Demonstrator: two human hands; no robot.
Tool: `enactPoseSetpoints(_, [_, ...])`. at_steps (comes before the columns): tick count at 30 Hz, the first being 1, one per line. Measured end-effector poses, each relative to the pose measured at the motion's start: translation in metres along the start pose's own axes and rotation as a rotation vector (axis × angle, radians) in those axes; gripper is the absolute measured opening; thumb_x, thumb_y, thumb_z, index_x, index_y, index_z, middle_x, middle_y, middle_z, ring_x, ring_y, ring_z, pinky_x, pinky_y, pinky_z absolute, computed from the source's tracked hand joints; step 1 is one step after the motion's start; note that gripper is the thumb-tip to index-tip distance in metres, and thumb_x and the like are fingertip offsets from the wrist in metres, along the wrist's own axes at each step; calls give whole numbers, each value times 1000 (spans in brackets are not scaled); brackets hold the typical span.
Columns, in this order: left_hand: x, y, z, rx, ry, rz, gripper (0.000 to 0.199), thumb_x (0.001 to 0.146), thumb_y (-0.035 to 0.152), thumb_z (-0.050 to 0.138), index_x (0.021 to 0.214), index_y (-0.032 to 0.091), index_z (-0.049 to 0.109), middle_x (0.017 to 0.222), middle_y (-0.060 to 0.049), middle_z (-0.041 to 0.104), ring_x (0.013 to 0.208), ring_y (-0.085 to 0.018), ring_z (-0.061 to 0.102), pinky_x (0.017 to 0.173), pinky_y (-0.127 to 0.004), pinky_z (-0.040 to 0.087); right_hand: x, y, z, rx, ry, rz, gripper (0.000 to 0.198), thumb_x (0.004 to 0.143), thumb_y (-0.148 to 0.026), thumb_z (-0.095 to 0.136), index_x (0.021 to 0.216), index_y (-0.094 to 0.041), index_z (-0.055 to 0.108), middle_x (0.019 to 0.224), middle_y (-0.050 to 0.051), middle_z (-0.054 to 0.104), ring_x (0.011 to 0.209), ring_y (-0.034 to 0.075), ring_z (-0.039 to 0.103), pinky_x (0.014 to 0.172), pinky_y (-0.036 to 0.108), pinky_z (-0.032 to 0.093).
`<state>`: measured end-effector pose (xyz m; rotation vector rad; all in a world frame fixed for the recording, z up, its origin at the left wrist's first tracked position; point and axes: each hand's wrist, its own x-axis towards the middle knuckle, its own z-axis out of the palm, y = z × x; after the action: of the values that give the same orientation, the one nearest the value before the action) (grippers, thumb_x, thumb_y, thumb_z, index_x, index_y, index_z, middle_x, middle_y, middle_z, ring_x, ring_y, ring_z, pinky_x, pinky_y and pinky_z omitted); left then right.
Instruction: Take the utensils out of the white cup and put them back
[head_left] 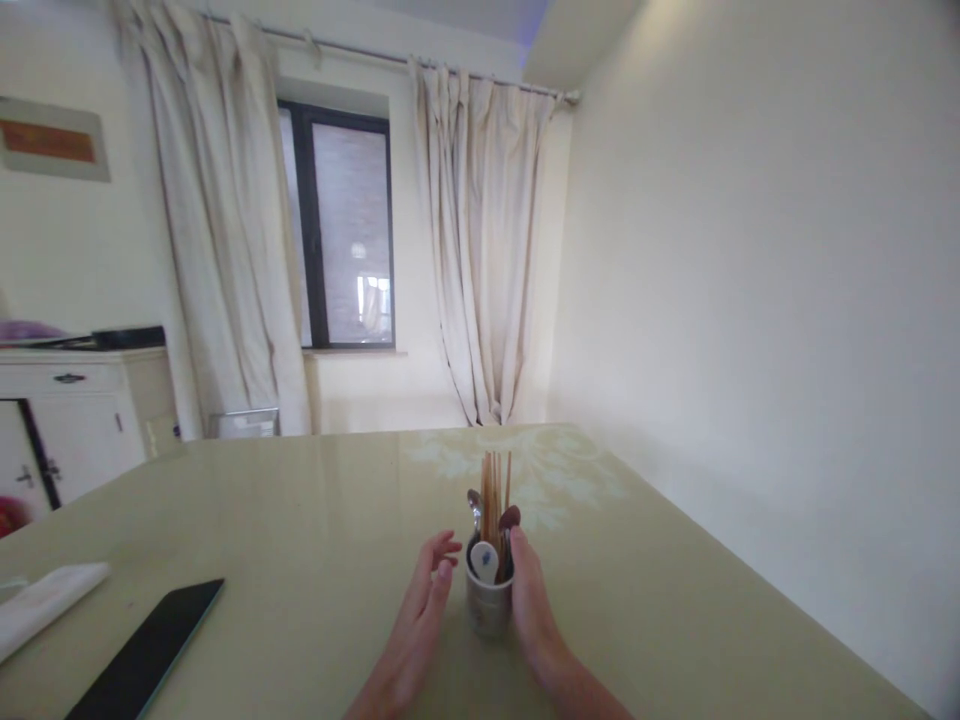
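Observation:
A light-coloured utensil cup (489, 608) stands upright on the table, holding several wooden chopsticks (492, 495), a metal spoon (474, 505), a dark brown spoon (510, 517) and a white spoon with a blue mark (484, 563). My left hand (431, 590) is just left of the cup, a small gap between them, with its fingers apart and nothing in it. Along the cup's right side lies my right hand (532, 590), its fingers stretched out and seemingly touching the cup; its fingertips are partly hidden behind the rim and spoons.
The pale green table (315, 530) reaches toward a curtained window (352, 230). A black flat tablet-like object (150, 645) and a white folded item (52, 605) lie at the left. The white wall (765, 300) runs along the table's right edge. A white cabinet (82, 420) stands at far left.

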<state>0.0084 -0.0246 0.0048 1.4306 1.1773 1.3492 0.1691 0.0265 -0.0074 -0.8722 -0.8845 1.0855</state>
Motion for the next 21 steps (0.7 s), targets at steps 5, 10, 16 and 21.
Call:
enactPoseSetpoints(5, [-1, -9, -1, -136, 24, -62, 82, 92, 80, 52, 154, 25, 48, 171, -11, 41, 161, -29, 31, 132, -47, 29, -41, -2, 13, -144, -239, 75, 81, 85, -85, 62, 134, -22, 72, 150, 11, 65, 151, 33, 44, 127, 47, 32])
enactPoseSetpoints(10, [-1, -18, 2, -113, 107, -91, 75, 88, 71, 69, 145, 24, 60, 159, -12, 57, 154, -31, 46, 128, -48, 38, -35, -13, 8, -160, -320, -66, 74, 91, -89, 46, 123, -27, 73, 124, 10, 75, 124, 31, 62, 107, 44, 49])
enactPoseSetpoints(16, [-5, -19, 9, -126, 58, -49, 70, 88, 72, 67, 141, 27, 65, 154, -11, 63, 147, -32, 54, 124, -49, 45, 0, -34, -6, -129, -316, -60, 71, 92, -84, 51, 111, -21, 77, 98, 9, 76, 92, 26, 68, 84, 39, 52])
enactPoseSetpoints(21, [-10, -15, 15, -168, -78, 20, 69, 90, 73, 65, 141, 25, 64, 153, -12, 63, 143, -33, 58, 122, -47, 47, -1, -56, -5, 31, -450, 94, 55, 84, -71, 77, 97, -18, 81, 95, 9, 79, 93, 27, 71, 92, 40, 52])
